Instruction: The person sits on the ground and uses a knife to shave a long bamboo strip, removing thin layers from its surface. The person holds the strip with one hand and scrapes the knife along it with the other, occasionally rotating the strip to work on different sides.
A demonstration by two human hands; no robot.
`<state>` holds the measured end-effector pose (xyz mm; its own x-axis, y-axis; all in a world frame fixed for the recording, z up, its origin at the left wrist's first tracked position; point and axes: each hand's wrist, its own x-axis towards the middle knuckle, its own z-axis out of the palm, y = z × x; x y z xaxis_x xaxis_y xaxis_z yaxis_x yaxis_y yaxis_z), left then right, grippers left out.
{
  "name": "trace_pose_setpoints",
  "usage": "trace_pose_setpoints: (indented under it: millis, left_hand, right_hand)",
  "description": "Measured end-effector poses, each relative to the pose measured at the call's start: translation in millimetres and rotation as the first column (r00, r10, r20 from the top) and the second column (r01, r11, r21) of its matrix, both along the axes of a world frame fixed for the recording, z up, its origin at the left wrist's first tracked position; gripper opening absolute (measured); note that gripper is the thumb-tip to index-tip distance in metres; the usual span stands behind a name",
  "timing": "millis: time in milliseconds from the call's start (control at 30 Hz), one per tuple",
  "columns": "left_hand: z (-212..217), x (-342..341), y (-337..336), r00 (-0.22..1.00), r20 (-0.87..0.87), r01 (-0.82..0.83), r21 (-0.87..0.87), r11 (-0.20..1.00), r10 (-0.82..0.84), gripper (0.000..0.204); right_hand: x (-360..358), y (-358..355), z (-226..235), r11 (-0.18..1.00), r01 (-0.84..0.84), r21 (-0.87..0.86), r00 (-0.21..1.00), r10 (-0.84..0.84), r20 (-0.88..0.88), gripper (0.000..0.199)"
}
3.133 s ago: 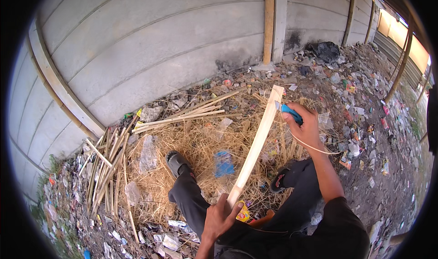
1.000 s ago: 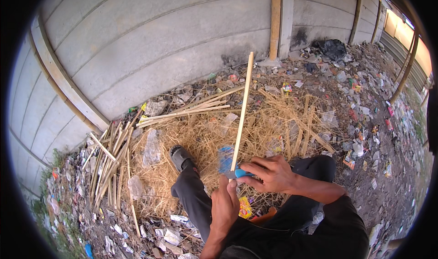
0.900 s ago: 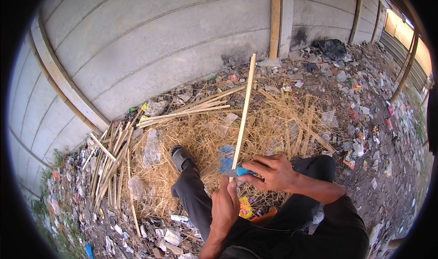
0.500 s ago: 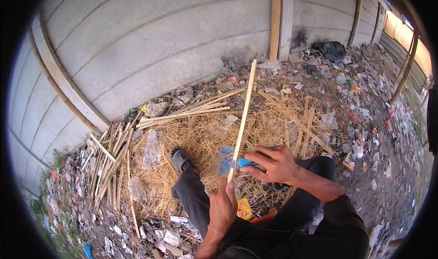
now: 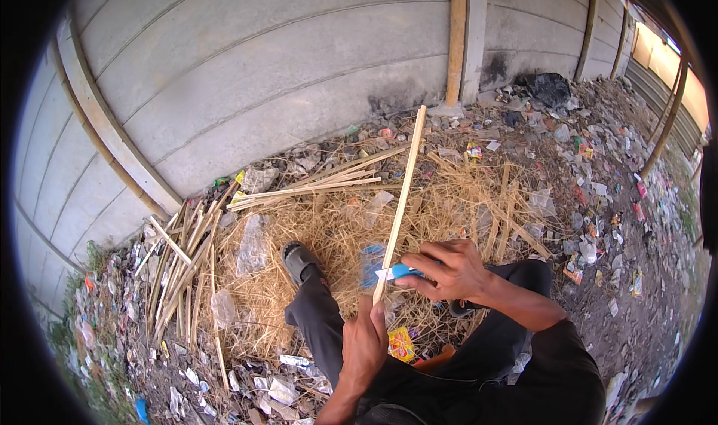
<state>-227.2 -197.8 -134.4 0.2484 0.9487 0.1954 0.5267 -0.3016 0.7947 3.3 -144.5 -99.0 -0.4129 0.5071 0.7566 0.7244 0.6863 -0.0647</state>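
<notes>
My left hand [image 5: 364,343] is closed round the lower end of a long, pale bamboo strip [image 5: 406,185], which slants up and away from me. A dark line runs along the strip near its top; whether it is one piece or two I cannot tell. In my right hand [image 5: 452,270] is a blue utility knife [image 5: 406,270], gripped between thumb and fingers. Its short blade points left and crosses the strip a little above my left hand. Straw-like shavings [image 5: 336,227] cover the ground beneath.
To the left lies a heap of bamboo strips [image 5: 183,268]; more strips [image 5: 314,188] rest beyond the shavings. My sandalled foot [image 5: 301,263] stands among the shavings. Scattered litter [image 5: 591,200] spreads rightward. A concrete wall [image 5: 284,66] with upright posts [image 5: 456,43] runs along the back.
The knife has tilted, so its blade's flat side shows more plainly against the strip. The strip's far end sits slightly lower in view. Both hands keep their hold.
</notes>
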Motion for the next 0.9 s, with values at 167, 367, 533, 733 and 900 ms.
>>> trace_pose_setpoints:
  millis: [167,367,533,733,900]
  left_hand:
    - [-21,-2,-30,0.997,-0.060,0.046,-0.113,0.993,-0.053,0.024]
    - [-30,-11,-23,0.998,0.001,0.055,-0.178,0.983,-0.056,0.022]
    - [-6,-9,-14,0.998,0.045,-0.037,-0.108,0.993,0.042,0.035]
    - [6,2,-12,0.990,0.140,0.009,-0.089,0.996,0.004,0.024]
    - [18,11,-10,0.991,0.133,-0.003,-0.067,0.998,0.012,0.021]
  right_hand:
    - [75,51,39,0.915,0.382,-0.133,0.838,-0.403,-0.368,0.023]
    - [130,65,53,0.798,0.507,-0.325,0.736,-0.597,-0.320,0.033]
    - [110,36,27,0.883,0.271,-0.383,0.812,-0.424,-0.402,0.029]
    - [39,-11,-8,0.967,-0.007,-0.254,0.964,-0.061,-0.258,0.031]
    - [15,-26,-21,0.986,-0.028,-0.167,0.989,0.003,-0.147,0.038]
